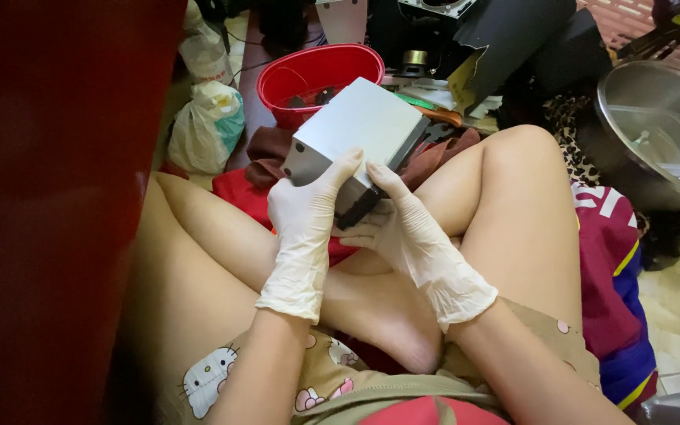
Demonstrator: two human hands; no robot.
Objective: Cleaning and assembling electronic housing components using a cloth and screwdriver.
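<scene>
I see a silver metal box (pixel 356 130) held over the crossed legs, just in front of a red basin (pixel 320 71). My left hand (pixel 304 220) grasps its near left corner; my right hand (pixel 407 232) grips the dark underside, though those fingers are partly hidden. The box's long axis runs from near-left up to far-right, tilted, broad face upward.

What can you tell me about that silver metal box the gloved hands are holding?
The silver box is a rectangular case that looks like brushed metal, with a smooth pale top, a darker near end and small holes on its left face. It sits tilted above the crossed legs, in front of a red basin. The left hand clasps its near left corner while the right hand supports the near end from below; both wear whitish gloves.
</scene>
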